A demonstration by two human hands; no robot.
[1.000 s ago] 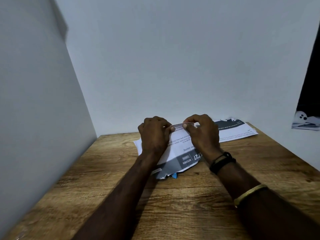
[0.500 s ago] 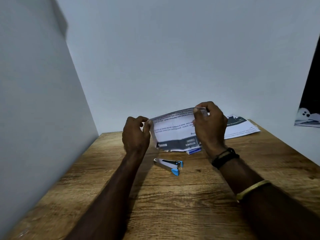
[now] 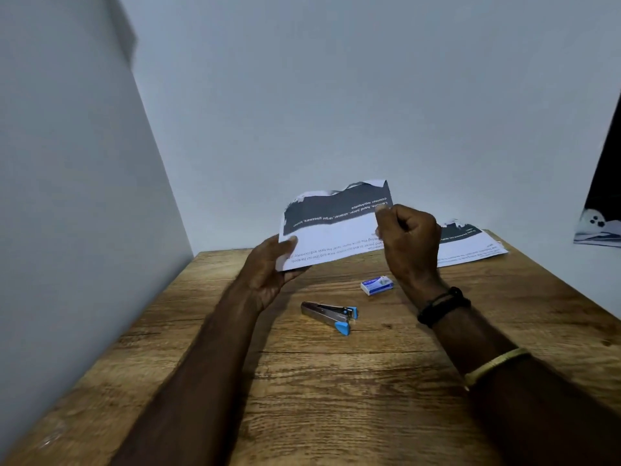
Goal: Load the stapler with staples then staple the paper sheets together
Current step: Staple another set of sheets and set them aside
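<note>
I hold a printed paper sheet (image 3: 332,230) with a dark band across its top, raised above the table near the back wall. My left hand (image 3: 268,274) grips its lower left corner, thumb on top. My right hand (image 3: 408,243) pinches its right edge with curled fingers. Below the sheet, a small metal stapler (image 3: 327,313) with blue ends lies on the wooden table (image 3: 336,398). A small white and blue staple box (image 3: 377,285) sits just right of it, close to my right wrist.
More printed paper (image 3: 470,245) lies flat at the table's back right, partly behind my right hand. Grey walls close in on the left and at the back. A dark opening with a printed scrap (image 3: 598,227) shows at the far right.
Both hands lifted the sheet off the table and turned it, so the dark band now faces me at the top. The stapler and staple box beneath came into view.
</note>
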